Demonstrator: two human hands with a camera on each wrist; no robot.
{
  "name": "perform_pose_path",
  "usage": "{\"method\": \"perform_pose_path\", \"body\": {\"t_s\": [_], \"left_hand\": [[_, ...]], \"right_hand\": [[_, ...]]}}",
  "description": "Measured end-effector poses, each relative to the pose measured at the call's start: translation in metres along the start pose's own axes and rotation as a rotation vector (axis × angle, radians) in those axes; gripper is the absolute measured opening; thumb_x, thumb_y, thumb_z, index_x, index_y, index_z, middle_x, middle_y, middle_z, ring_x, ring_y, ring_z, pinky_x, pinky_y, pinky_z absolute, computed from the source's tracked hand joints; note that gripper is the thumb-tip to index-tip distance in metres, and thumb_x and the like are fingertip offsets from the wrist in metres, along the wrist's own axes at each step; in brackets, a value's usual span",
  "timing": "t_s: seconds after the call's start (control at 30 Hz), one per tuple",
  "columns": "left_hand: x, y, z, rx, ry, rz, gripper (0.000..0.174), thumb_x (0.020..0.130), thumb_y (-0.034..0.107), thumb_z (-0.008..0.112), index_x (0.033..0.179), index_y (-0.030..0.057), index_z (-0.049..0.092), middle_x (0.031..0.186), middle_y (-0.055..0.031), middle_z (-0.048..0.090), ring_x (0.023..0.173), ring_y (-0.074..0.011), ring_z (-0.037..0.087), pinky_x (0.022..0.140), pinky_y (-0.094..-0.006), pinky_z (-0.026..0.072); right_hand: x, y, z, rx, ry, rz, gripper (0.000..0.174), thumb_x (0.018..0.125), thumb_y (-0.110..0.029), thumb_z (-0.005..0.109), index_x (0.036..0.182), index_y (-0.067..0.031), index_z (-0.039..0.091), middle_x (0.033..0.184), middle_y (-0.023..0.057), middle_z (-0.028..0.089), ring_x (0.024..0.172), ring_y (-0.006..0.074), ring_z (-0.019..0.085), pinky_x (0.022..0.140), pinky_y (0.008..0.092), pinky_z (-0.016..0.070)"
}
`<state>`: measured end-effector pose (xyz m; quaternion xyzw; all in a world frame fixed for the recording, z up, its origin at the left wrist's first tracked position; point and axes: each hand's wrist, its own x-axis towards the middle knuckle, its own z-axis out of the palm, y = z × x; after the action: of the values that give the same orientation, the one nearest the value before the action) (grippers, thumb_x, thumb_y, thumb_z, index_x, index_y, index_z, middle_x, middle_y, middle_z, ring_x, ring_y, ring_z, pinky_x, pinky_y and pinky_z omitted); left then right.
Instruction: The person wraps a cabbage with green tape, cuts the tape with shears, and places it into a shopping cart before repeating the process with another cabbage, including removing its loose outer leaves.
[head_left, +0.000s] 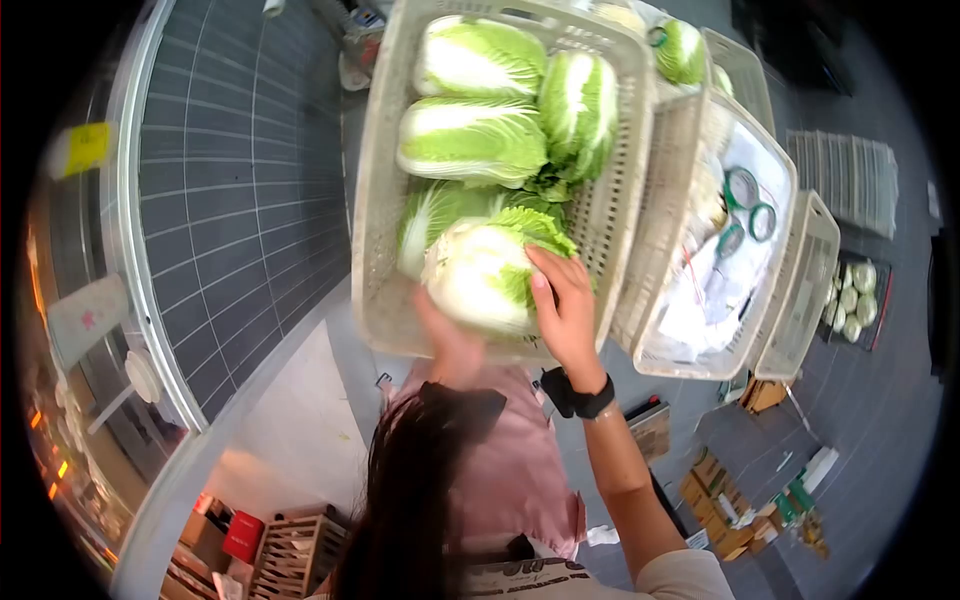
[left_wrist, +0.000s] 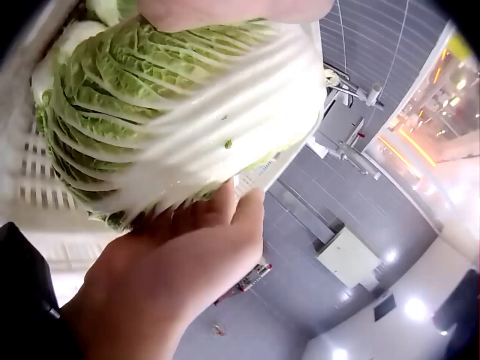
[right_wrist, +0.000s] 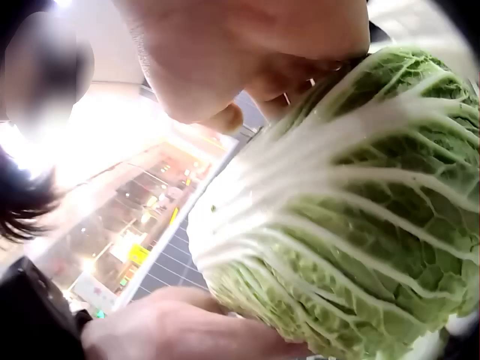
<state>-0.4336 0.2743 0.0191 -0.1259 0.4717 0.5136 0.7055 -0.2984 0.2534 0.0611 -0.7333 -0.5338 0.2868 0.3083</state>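
Observation:
A napa cabbage [head_left: 480, 275] with a pale base and green frilly leaves is between my two hands, over the near end of a white plastic crate [head_left: 366, 300]. My left hand [head_left: 452, 335], blurred in the head view, holds its lower left side. On the other side, my right hand [head_left: 567, 305] grips it, fingers lying over the leafy end. Both wrist views show the cabbage [left_wrist: 202, 112] close up, its white ribs [right_wrist: 300, 165] facing the cameras, with a hand at its top and another at its bottom. Parts of the fingers are hidden behind it.
Several more napa cabbages [head_left: 475, 140] lie in the crate. To the right, another crate [head_left: 650, 230] holds green tape rolls [head_left: 741, 188] and white plastic, with an emptier crate [head_left: 800, 290] beyond. A tiled wall [head_left: 240, 180] stands left; cardboard boxes [head_left: 715, 500] lie lower right.

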Motion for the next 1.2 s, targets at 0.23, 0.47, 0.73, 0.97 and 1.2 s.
{"method": "perform_pose_path", "body": {"t_s": [0.23, 0.47, 0.73, 0.97, 1.2], "left_hand": [[-0.091, -0.038, 0.057, 0.469, -0.595, 0.015, 0.050, 0.098, 0.040, 0.032, 0.130, 0.0035, 0.046, 0.127, -0.0111, 0.055, 0.115, -0.0259, 0.053, 0.100, -0.0399, 0.0415], [-0.161, -0.090, 0.108, 0.448, -0.842, -0.402, 0.046, 0.099, 0.036, 0.036, 0.128, 0.0026, 0.047, 0.123, -0.0113, 0.056, 0.111, -0.0240, 0.055, 0.098, -0.0368, 0.0436], [-0.223, -0.227, 0.147, 0.639, -0.610, -0.111, 0.044, 0.099, 0.037, 0.041, 0.121, -0.0001, 0.050, 0.116, -0.0131, 0.059, 0.106, -0.0204, 0.057, 0.095, -0.0329, 0.0452], [-0.274, -0.259, 0.200, 1.155, -1.129, 0.123, 0.062, 0.095, 0.049, 0.043, 0.136, 0.0032, 0.040, 0.128, -0.0131, 0.054, 0.115, -0.0188, 0.054, 0.094, -0.0304, 0.0434], [-0.270, -0.302, 0.155, 0.994, -1.178, -0.364, 0.103, 0.076, 0.071, 0.054, 0.147, 0.0049, 0.021, 0.146, -0.0093, 0.036, 0.132, -0.0209, 0.038, 0.107, -0.0380, 0.0347]], "right_hand": [[-0.103, -0.089, -0.173, -0.251, 0.540, 0.028, 0.048, 0.093, -0.031, 0.049, 0.136, -0.0104, 0.044, 0.137, 0.0107, 0.047, 0.126, 0.0288, 0.043, 0.112, 0.0476, 0.0186], [-0.201, -0.022, -0.246, 1.618, 0.459, 0.521, 0.087, 0.081, -0.070, 0.045, 0.145, -0.0140, 0.028, 0.148, 0.0063, 0.033, 0.134, 0.0275, 0.033, 0.111, 0.0454, 0.0267], [-0.199, 0.130, -0.381, 1.794, 0.266, 0.529, 0.079, 0.087, -0.068, 0.039, 0.145, -0.0148, 0.030, 0.146, 0.0069, 0.036, 0.133, 0.0275, 0.035, 0.107, 0.0494, 0.0315], [-0.187, 0.203, -0.465, 1.376, 0.254, 0.486, 0.073, 0.091, -0.061, 0.042, 0.143, -0.0110, 0.033, 0.140, 0.0101, 0.044, 0.126, 0.0261, 0.043, 0.105, 0.0389, 0.0366], [-0.170, 0.153, -0.545, 0.652, 0.086, 0.449, 0.070, 0.092, -0.047, 0.054, 0.140, -0.0028, 0.028, 0.125, 0.0186, 0.050, 0.113, 0.0221, 0.053, 0.081, 0.0326, 0.0526]]}}
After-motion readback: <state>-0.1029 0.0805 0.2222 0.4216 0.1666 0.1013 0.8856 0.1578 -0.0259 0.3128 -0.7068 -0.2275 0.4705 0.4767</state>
